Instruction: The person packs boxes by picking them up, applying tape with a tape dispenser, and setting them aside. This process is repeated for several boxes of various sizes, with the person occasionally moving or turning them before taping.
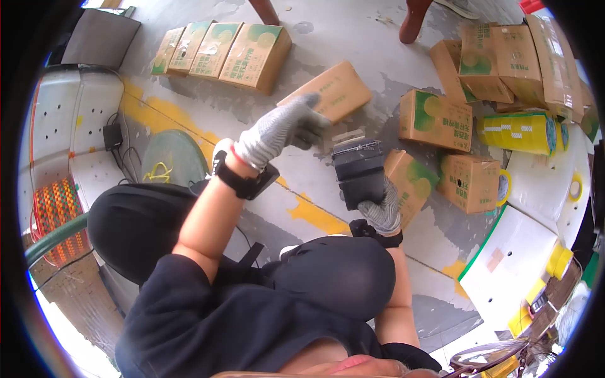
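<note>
My right hand [382, 211], in a grey-and-white work glove, grips the lower end of a black, boxy tape dispenser [360, 169]. A pale strip shows at the dispenser's upper edge. Up and to the left, my left hand [287, 129] wears a similar glove; its fingers are apart, blurred, and reach toward the dispenser with nothing in them. Just beyond that hand, a brown cardboard carton [340, 94] lies on the floor, partly covered by the fingers. Beside my right hand, another printed carton [409, 183] sits partly behind the glove.
Several cartons [252, 57] stand in a row at the back left. More cartons [436, 120] and a larger pile [498, 60] are on the right, near a yellow pack of tape rolls [517, 132]. A green stool [173, 160] stands left; red-brown legs [413, 22] appear at the top.
</note>
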Demonstrator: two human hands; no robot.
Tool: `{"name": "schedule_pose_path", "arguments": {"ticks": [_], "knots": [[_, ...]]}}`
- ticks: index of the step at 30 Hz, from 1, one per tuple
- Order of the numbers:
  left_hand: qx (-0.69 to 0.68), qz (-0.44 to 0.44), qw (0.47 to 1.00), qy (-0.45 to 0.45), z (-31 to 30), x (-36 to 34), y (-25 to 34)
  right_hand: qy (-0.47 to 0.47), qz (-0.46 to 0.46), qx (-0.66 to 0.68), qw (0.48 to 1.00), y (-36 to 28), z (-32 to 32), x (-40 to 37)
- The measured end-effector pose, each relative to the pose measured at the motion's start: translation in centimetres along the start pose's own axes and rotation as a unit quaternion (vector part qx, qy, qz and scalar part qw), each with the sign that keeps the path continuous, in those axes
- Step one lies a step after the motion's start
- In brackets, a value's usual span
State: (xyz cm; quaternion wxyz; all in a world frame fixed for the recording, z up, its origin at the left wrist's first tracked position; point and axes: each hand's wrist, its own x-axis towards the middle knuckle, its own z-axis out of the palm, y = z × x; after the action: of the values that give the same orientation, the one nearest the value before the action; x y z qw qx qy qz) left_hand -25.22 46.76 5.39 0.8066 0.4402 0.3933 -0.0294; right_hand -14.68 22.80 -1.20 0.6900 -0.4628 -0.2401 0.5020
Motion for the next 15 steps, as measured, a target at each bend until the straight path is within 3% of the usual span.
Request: {"name": "schedule_pose_path", "arguments": {"ticks": [1,4,7,8,9,11,13,14,15], "knots": [[0.026,-0.051,0.998,-0.037,0.5,-0.1,1.0,-0.004,0.0,0.0,1.0,0.0,-0.1,0.1],[0.124,-0.053,0.988,-0.069,1.7,0.1,2.5,-0.033,0.004,-0.07,0.997,-0.3,-0.4,0.8],[0.014,0.024,0.997,-0.069,-0.6,1.7,1.2,-0.041,0.002,-0.17,0.985,-2.3,0.0,2.6],[0.1,0.035,0.994,0.021,-1.2,1.9,1.9,-0.035,0.035,-0.194,0.98,-3.5,0.7,3.6],[0.198,0.114,0.972,0.061,-2.3,3.0,1.9,-0.031,0.069,-0.217,0.973,-3.9,1.2,4.6],[0.286,0.109,0.949,0.081,-4.6,5.6,2.5,-0.013,0.048,-0.192,0.98,-2.9,1.1,6.0],[0.355,0.11,0.912,0.171,-6.9,8.0,4.2,-0.036,0.096,-0.289,0.952,-4.7,0.8,6.4],[0.273,0.136,0.943,0.13,-8.4,8.4,5.0,-0.02,0.102,-0.298,0.949,-4.5,0.1,5.7],[0.283,0.184,0.934,0.117,-10.5,10.4,4.8,-0.004,0.108,-0.308,0.945,-4.3,-0.5,4.7]]}}
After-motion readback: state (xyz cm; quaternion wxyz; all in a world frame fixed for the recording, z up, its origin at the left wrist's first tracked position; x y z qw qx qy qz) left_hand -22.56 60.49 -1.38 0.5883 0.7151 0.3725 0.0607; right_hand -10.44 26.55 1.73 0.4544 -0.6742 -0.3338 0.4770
